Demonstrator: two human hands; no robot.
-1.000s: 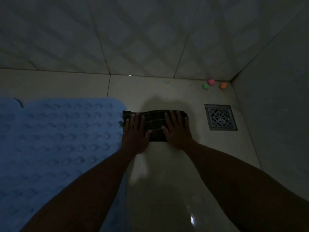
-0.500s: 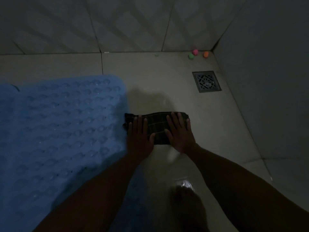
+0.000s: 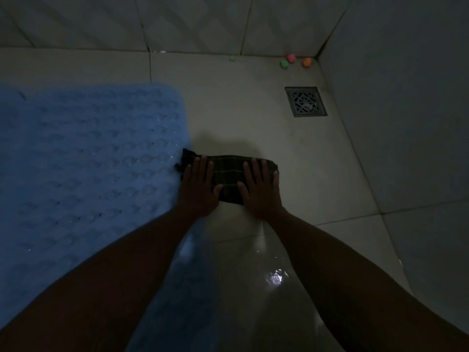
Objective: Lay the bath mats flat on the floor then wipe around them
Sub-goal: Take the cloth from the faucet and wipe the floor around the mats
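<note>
A blue bath mat (image 3: 83, 158) with raised bumps lies flat on the tiled floor at the left. Right beside its right edge lies a dark plaid cloth (image 3: 229, 176), folded into a strip on the floor. My left hand (image 3: 198, 189) presses flat on the cloth's left half, fingers spread, touching the mat's edge. My right hand (image 3: 260, 191) presses flat on the cloth's right half. Both forearms reach in from the bottom. The room is dim.
A square metal floor drain (image 3: 305, 101) sits at the far right. Small coloured balls, green (image 3: 284, 64), pink (image 3: 291, 57) and orange (image 3: 306, 62), lie in the corner where two tiled walls (image 3: 198, 21) meet. The floor (image 3: 274, 278) near me is wet and shiny.
Both hands have drawn the cloth toward me along the mat's right edge, away from the back wall and drain. The view has shifted with them.
</note>
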